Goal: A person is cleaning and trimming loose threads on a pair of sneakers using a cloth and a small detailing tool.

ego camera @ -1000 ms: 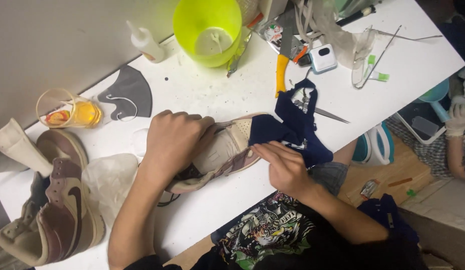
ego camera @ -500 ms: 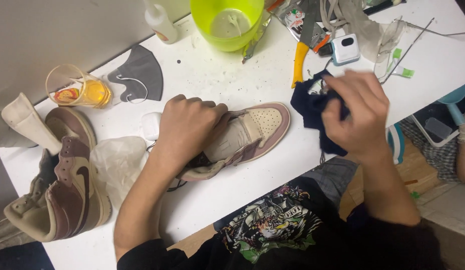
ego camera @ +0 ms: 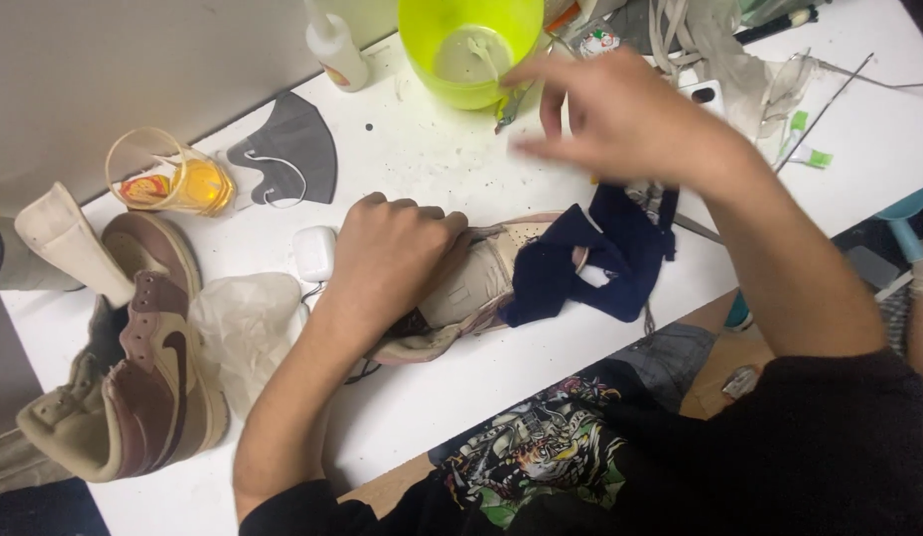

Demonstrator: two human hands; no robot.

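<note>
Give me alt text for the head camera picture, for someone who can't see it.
A person's left hand presses a beige and pink shoe onto a white table, a dark blue cloth draped over its toe. The blurred right hand reaches towards a lime green bowl. A matching shoe stands at left.

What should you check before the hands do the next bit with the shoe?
1. Left hand steadies shoe: ok, it presses down on it.
2. Cloth within reach: ok, draped over the shoe's toe.
3. Right hand free: cannot tell, blurred, above the cloth near the green bowl.
4. Bowl upright: ok.
5. Other shoe out of the way: ok, at the table's left end.
</note>
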